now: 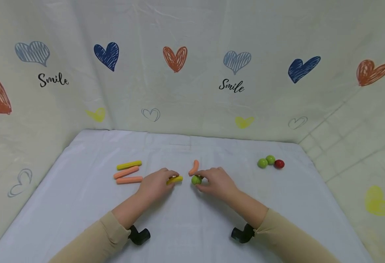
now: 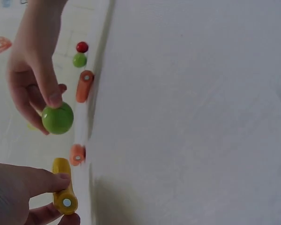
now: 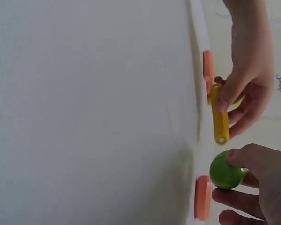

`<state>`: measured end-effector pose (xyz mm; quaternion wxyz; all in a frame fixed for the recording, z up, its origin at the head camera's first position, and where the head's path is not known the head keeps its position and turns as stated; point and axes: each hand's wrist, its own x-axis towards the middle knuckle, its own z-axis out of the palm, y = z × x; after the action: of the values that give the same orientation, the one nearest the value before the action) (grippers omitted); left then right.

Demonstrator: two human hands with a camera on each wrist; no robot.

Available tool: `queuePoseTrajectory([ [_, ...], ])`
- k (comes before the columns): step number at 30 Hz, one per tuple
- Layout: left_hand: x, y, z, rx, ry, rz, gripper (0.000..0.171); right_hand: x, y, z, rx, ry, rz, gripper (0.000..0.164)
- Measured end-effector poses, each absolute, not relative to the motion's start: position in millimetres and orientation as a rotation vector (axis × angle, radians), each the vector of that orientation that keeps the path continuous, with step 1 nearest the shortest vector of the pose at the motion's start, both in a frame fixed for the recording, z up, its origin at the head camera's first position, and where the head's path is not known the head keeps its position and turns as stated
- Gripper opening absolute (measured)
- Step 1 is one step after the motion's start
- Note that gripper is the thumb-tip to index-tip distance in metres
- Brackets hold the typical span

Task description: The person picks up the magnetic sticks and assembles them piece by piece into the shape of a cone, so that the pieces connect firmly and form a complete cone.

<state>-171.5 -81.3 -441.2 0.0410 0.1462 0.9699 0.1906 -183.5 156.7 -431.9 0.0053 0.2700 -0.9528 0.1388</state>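
Observation:
My left hand pinches a yellow stick between thumb and fingers, near the middle of the table. In the left wrist view, this yellow stick shows a round, pale end. Facing it, my right hand holds a green ball with its thumb and fingertips. The right wrist view shows the green ball close to the yellow stick, with a gap between them. Just beyond the right fingertips lies a curved orange stick.
On the left lie another yellow stick, an orange stick and a second orange stick. Two green balls and a red ball sit together at the right. A white cloth with printed hearts hangs behind the table.

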Motion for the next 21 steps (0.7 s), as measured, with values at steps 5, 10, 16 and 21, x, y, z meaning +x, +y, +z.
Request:
queuePoseTrajectory([
  [5, -168.8, -78.8, -445.7, 0.482, 2.956, 0.619, 0.032, -182.2, 146.1, -436.7, 0.843, -3.029, 0.421, 0.033],
  [10, -166.3, -75.7, -447.4, 0.492, 2.936, 0.670, 0.031, -181.8, 139.6, -441.9, 0.860, -3.021, 0.420, 0.032],
  [16, -164.1, -73.6, -448.4, 0.469, 2.918, 0.672, 0.031, -180.8, 136.0, -445.4, 0.861, -3.001, 0.405, 0.030],
  [21, -165.3, -74.0, -451.9, 0.426, 2.903, 0.678, 0.032, -181.8, 134.0, -445.6, 0.879, -2.989, 0.394, 0.036],
])
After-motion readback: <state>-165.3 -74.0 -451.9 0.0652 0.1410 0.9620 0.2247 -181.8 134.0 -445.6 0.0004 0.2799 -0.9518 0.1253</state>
